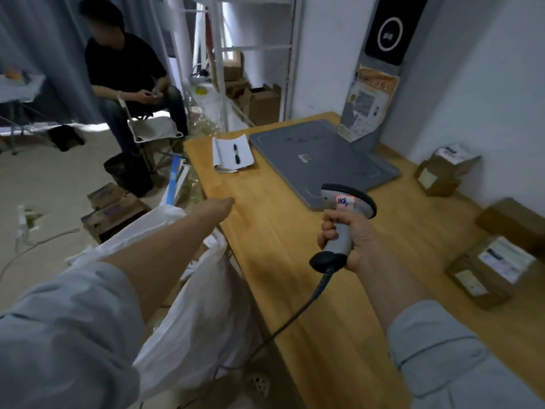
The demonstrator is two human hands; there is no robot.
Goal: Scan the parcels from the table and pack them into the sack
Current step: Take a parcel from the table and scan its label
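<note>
My right hand (364, 243) grips the handle of a grey barcode scanner (348, 206) above the wooden table (289, 270); its black cable (295, 315) trails down off the near edge. My left hand (220, 205) reaches out over the table's left edge, above the open white sack (203, 293); its fingers are turned away and hidden. Brown cardboard parcels with white labels sit along the table's right side: one at the back (442, 172), one near the front (492, 274), and another at the right edge (514, 224).
A grey flat pad (321, 160) with an upright black panel (386, 31) fills the table's back. A notepad with a pen (233, 153) lies at the far left corner. A person (132, 84) sits on a folding chair beyond. Boxes (113, 209) lie on the floor.
</note>
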